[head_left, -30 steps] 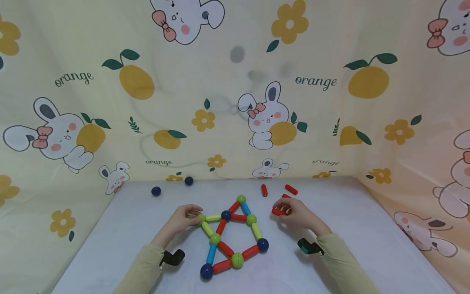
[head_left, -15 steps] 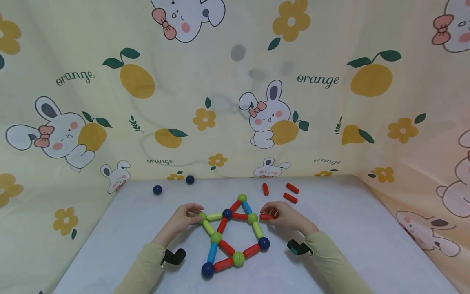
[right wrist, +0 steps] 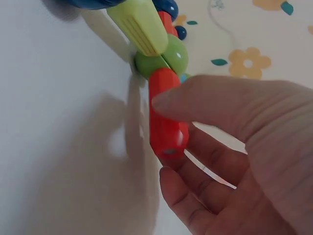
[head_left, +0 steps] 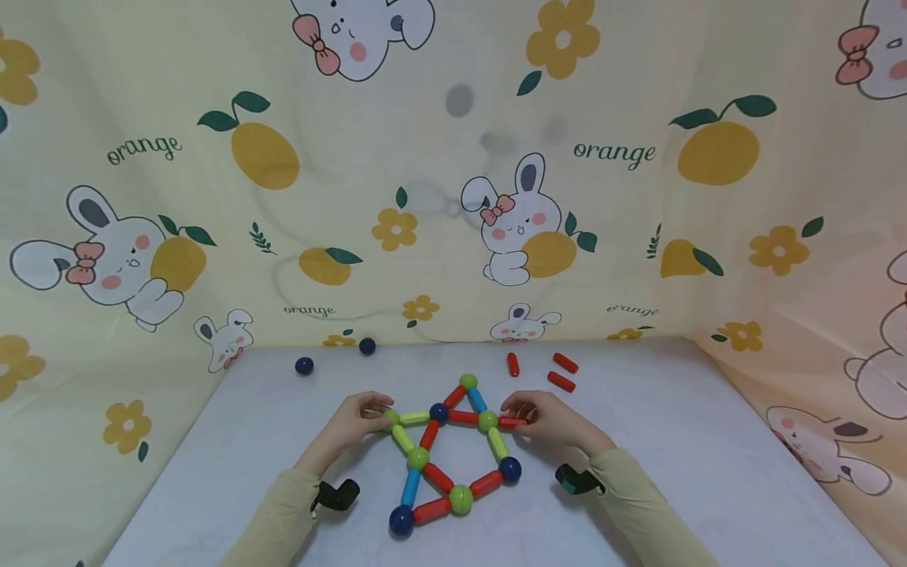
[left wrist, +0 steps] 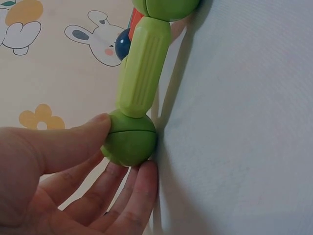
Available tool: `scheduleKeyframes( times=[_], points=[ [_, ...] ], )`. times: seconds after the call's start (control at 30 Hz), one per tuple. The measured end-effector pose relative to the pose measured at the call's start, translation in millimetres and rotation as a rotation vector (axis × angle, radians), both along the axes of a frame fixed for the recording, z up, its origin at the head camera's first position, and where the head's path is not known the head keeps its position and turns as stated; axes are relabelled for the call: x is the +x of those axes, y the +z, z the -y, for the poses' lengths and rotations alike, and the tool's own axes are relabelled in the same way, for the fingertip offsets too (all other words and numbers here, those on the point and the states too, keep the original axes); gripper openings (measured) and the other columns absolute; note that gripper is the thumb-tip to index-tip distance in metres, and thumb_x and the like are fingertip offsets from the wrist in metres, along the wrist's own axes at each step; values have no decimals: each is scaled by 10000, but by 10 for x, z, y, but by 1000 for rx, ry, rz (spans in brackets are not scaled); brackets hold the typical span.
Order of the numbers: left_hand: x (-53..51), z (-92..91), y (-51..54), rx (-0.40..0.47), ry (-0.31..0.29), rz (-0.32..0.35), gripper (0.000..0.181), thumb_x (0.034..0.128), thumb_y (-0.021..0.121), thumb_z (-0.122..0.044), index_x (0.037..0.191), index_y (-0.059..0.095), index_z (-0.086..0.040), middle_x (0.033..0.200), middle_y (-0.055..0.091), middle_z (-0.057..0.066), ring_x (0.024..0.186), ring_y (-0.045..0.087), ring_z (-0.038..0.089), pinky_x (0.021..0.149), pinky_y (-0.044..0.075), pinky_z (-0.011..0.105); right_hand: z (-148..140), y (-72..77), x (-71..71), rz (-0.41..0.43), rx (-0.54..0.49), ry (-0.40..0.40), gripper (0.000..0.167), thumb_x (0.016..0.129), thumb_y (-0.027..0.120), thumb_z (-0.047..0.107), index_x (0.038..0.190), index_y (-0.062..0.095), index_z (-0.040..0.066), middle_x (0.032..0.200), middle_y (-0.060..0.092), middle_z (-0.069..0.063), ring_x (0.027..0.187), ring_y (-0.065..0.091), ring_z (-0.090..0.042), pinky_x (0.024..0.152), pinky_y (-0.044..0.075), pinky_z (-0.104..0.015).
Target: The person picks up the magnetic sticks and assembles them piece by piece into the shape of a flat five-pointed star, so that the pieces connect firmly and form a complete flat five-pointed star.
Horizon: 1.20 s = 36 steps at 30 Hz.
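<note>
A flat frame of joined coloured rods and balls lies on the white table (head_left: 234, 472). At its left corner, my left hand (head_left: 354, 417) pinches a green ball (left wrist: 131, 144) between thumb and fingers. A light green rod (left wrist: 143, 68) runs from that ball to another green one. On the other side, my right hand (head_left: 556, 419) pinches a red rod (right wrist: 165, 110) between thumb and fingers. The far end of this rod meets the green ball (head_left: 488, 421) at the frame's right. The nearest corner of the frame is a dark blue ball (head_left: 401, 520).
Several parts lie loose at the back: dark blue balls (head_left: 305, 365) on the left, red rods (head_left: 561, 381) on the right. A printed cloth (head_left: 425, 157) with rabbits and oranges hangs behind the table and along its sides.
My right hand has moved left with the red rod, from near the loose rods to the frame's right green ball, which the rod now touches. My left hand stays on its ball.
</note>
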<state>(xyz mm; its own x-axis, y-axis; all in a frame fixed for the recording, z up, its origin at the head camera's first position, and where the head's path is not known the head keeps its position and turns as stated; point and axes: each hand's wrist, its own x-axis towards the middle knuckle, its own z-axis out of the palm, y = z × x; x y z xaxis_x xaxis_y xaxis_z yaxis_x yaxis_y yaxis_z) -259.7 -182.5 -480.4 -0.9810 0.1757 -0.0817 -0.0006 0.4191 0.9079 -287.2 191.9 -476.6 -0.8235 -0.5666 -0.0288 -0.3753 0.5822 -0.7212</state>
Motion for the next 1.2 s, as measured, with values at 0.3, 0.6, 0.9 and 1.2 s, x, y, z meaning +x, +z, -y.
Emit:
scheduleKeyframes(
  times=[0.3,0.6,0.9,1.2],
  points=[
    [20,-10,17,-2,20,18,304,865,684,-32,1158,620,19,1055,659,75,945,622,219,812,537,356,-314,65,-79,-26,-44,-185,345,867,691,63,1203,618,88,1113,629,-65,1012,555,-217,863,485,-371],
    [10,6,-8,-11,20,12,301,863,687,-35,1153,624,9,1055,659,73,941,620,217,812,534,360,-623,-16,-200,-66,-54,-349,381,867,676,36,1238,594,52,1176,608,-118,1066,524,-300,887,479,-423],
    [13,10,2,-14,15,12,309,865,692,-51,1159,622,10,1067,658,75,951,617,220,816,533,358,-675,-92,-327,-37,-48,-497,406,884,651,38,1276,549,75,1204,540,-139,1015,501,-297,842,496,-395],
    [74,45,-1,-39,13,15,331,847,719,-84,1154,624,-4,1049,661,69,937,626,221,798,537,355,-641,-74,-417,-4,-28,-551,399,878,576,-40,1262,572,69,1307,474,-180,1086,445,-345,931,443,-496]
  ],
)
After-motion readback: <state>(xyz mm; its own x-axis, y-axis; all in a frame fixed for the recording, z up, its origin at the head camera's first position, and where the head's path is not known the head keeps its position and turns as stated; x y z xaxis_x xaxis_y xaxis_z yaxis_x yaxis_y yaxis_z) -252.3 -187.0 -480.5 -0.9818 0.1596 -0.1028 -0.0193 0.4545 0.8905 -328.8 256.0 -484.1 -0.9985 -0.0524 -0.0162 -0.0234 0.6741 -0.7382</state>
